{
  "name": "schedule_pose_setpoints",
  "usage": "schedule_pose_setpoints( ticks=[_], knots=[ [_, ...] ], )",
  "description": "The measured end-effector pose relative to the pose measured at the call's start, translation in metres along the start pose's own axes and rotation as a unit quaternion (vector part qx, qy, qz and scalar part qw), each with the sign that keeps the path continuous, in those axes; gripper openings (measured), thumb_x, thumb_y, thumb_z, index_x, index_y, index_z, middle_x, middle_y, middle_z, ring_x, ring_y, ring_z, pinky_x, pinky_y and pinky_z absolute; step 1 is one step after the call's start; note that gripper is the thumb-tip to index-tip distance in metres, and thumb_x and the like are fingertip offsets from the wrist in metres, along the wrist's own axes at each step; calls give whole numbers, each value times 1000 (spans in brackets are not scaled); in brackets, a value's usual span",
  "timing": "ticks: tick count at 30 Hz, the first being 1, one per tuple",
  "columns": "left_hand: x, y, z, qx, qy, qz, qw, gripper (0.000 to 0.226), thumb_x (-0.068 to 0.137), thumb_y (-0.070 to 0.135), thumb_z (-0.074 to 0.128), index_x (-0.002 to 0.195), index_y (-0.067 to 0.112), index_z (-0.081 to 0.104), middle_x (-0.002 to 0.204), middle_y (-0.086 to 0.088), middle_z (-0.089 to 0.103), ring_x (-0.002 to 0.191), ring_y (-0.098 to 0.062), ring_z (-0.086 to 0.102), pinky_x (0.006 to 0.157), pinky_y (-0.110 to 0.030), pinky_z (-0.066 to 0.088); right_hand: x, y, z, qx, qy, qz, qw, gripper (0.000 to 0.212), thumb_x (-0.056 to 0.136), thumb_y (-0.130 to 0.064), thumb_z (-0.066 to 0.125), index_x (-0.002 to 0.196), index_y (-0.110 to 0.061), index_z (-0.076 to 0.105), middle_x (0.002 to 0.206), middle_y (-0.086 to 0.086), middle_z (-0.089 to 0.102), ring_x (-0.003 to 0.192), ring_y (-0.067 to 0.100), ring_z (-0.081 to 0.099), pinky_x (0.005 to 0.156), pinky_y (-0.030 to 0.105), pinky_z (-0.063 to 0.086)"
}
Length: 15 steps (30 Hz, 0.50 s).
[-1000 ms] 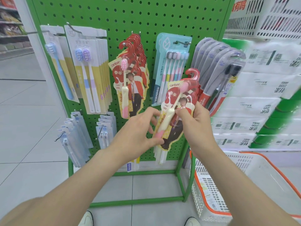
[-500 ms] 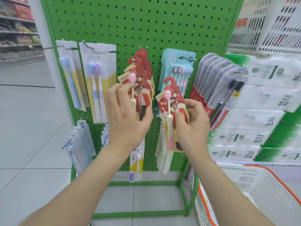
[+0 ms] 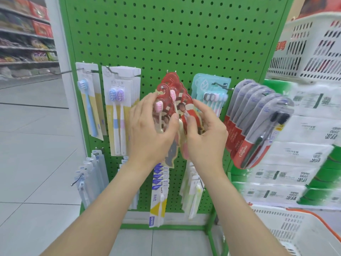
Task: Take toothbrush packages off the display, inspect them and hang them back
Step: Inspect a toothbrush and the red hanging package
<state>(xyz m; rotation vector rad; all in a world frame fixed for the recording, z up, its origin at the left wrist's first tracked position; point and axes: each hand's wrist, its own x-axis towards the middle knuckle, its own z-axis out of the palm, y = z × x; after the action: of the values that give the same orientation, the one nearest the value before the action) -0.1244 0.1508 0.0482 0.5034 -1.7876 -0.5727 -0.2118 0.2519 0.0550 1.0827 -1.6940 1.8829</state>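
**Rehang Pending at the Red Stack**

Looks partway through one round: red package (image 3: 187, 112) apparently off its peg and held against the hanging red stack (image 3: 174, 79) at the middle of the green pegboard (image 3: 166, 34). Not yet threaded on the hook (image 3: 162, 87), as far as can be told. Leaves the cut-out loop to slide over the wire tip, then the release.

Pinched in the right hand (image 3: 204, 133), thumb on the printed face, fingers curled behind the right edge. Gripped in the left hand (image 3: 151, 130): front card (image 3: 165, 93) of the stack, thumb across the face, fingers round the left edge beside a pink brush head (image 3: 159, 106).

Glossy printed card under clear moulded blister, contoured outline, hooked top. Thin bright wire for the hook, ball-tipped. Matte perforated sheet metal for the pegboard. To the right, Colgate packs (image 3: 258, 126) with rounded clear shells, fanned out.
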Motion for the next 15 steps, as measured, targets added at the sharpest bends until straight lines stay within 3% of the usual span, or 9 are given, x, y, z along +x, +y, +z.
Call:
schedule_pose_setpoints(
  ticks=[4, 6, 8, 11, 13, 15],
  knots=[
    [4, 3, -1, -37, 7, -5, 999, 64, 93, 52, 71, 147, 22, 53, 136, 9, 57, 132, -12, 51, 113, -39, 45, 1, 7, 7, 21, -75, 53, 996, 25, 104, -15, 66, 126, -26, 71, 91, -2, 77, 82, 13, 74, 73, 30, 60],
    [4, 7, 0, -38, 7, -14, 999, 70, 91, 51, 76, 150, 21, 50, 138, 7, 54, 133, -9, 49, 114, -30, 42, -2, 11, 10, 52, -115, 90, 988, 25, 105, -14, 64, 125, -29, 68, 90, 3, 78, 81, 22, 75, 71, 42, 62],
    [4, 9, 1, -38, 1, -27, 999, 77, 89, 51, 79, 153, 22, 46, 141, 8, 50, 136, -6, 45, 113, -23, 37, -4, 13, 12, 91, -165, 107, 976, 26, 105, -12, 64, 127, -27, 66, 97, 3, 80, 90, 25, 77, 78, 52, 63],
    [9, 8, 2, -29, 2, -26, 999, 79, 86, 47, 82, 151, 24, 44, 141, 7, 48, 133, -5, 44, 112, -20, 37, -4, 12, 13, 109, -225, 93, 964, 18, 104, -11, 66, 121, -18, 68, 102, 5, 79, 94, 26, 76, 82, 54, 63],
    [13, 8, 1, -30, 1, -31, 999, 75, 86, 42, 82, 149, 25, 46, 139, 7, 48, 126, -1, 44, 103, -2, 30, -2, 12, 12, 117, -248, 93, 957, 12, 104, -8, 64, 114, -14, 68, 99, 12, 77, 86, 31, 73, 76, 53, 62],
    [15, 8, 1, -24, -3, -34, 999, 71, 87, 39, 82, 147, 26, 47, 137, 6, 50, 119, 2, 44, 93, 7, 25, 1, 17, 11, 108, -263, 95, 954, 21, 103, 2, 58, 109, -14, 71, 95, 17, 75, 81, 35, 70, 74, 52, 59]
  ],
)
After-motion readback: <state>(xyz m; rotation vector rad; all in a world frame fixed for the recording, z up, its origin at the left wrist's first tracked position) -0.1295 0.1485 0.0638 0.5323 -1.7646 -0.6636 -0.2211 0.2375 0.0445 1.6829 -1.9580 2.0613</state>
